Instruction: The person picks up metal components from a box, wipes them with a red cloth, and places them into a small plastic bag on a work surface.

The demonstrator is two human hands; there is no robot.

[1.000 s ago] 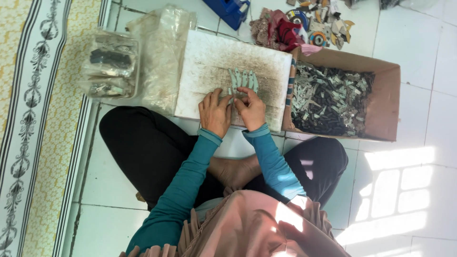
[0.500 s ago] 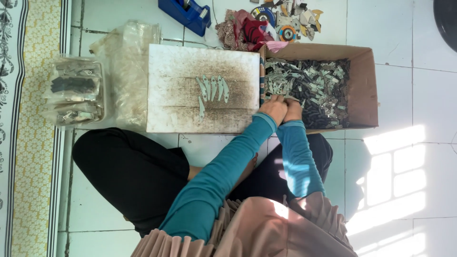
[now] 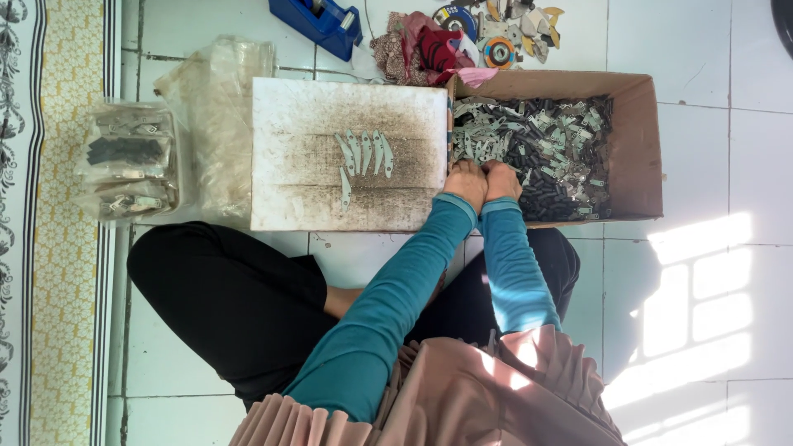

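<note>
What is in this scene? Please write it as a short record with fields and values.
setting: a person sits on a white tiled floor
left hand: in the cardboard box, on the small metal pieces
right hand: beside the left hand, in the same box
grip: cannot tell if either hand holds a piece
white board: stained, left of the box
on the board: six curved metal pieces, five in a row, one below
plastic bags: left of the board
blue tape dispenser: above the board
</note>
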